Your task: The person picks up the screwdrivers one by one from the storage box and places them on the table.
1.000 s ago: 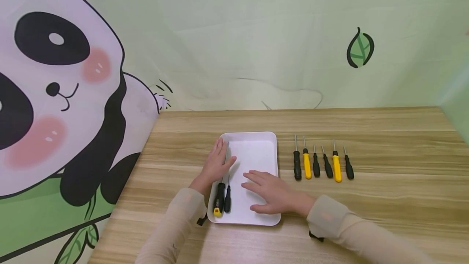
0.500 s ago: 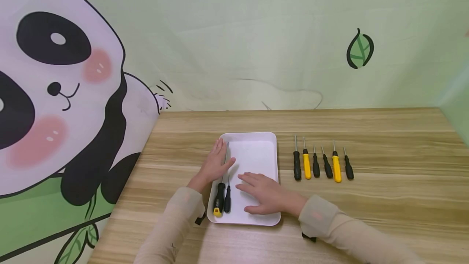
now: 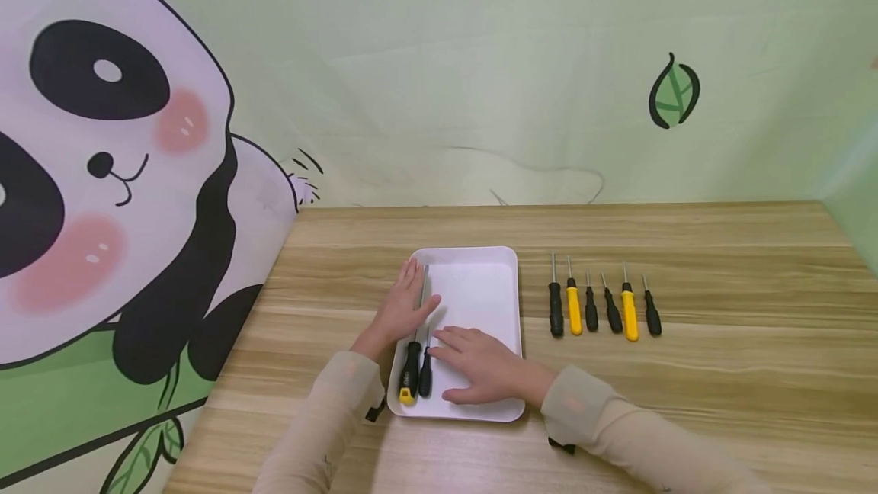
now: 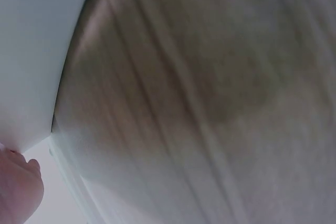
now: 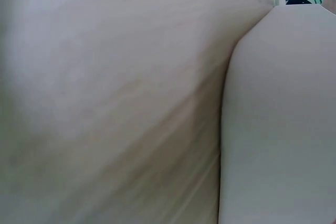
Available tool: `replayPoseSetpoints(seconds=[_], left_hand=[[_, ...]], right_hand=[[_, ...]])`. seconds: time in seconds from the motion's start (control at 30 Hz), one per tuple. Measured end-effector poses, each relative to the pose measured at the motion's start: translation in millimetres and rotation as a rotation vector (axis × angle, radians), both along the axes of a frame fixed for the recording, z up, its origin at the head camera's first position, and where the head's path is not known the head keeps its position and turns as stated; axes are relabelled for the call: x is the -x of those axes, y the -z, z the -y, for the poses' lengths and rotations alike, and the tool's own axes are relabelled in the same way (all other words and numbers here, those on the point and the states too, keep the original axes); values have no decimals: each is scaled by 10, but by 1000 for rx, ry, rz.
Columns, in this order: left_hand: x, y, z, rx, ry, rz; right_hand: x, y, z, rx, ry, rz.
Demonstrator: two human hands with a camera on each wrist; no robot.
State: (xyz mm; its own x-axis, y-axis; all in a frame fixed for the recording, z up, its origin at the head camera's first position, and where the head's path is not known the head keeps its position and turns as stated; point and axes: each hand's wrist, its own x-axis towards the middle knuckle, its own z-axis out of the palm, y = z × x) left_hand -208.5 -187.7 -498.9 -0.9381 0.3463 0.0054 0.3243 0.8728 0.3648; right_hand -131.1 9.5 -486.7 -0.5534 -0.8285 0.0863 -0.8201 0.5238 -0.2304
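Observation:
In the head view a white tray [image 3: 480,284] holds two screwdrivers lying side by side along its left edge: a larger black one with a yellow end [image 3: 409,372] and a smaller black one [image 3: 426,376]. My left hand [image 3: 403,309] lies over the tray's left rim, fingers straight, partly covering the shafts. My right hand [image 3: 483,366], fingers spread, is over the lower tray, its fingertips close to the smaller screwdriver; whether they touch it I cannot tell. Sleeve cloth fills most of both wrist views, with a bit of hand [image 4: 20,190] at the left wrist view's lower left.
Right of the tray, several screwdrivers stand in a row on the wooden table [image 3: 741,273], tips pointing away: black ones [image 3: 556,311] and two yellow-handled ones [image 3: 629,315]. Behind the table is a green wall cloth [image 3: 480,97] with a panda picture at the left.
My right hand has moved left across the tray, toward the smaller screwdriver. My left hand, the tray and the screwdrivers have stayed nearly in place.

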Motion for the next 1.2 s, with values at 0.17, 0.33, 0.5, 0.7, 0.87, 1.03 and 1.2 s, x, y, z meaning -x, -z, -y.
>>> replayPoseSetpoints(seconds=[0.17,0.33,0.5,0.7,0.87,1.03,1.2], left_hand=[[-8,7,-1,-4,-10,3],[-12,12,-3,0,-13,-2],[-12,12,-3,-2,-14,7],[-13,9,-6,1,-20,19],[-10,8,-13,1,-25,20],[-6,6,-14,8,-21,19],[-2,16,-9,7,-15,9]], right_hand=[[-11,-5,47,-17,2,13],[-14,22,100,-30,-1,3],[-18,49,134,-42,4,-5],[-16,74,172,-46,1,-11],[-14,80,204,-66,-9,-7],[-8,72,224,-82,-15,-21],[-8,39,250,-83,-26,-51]])
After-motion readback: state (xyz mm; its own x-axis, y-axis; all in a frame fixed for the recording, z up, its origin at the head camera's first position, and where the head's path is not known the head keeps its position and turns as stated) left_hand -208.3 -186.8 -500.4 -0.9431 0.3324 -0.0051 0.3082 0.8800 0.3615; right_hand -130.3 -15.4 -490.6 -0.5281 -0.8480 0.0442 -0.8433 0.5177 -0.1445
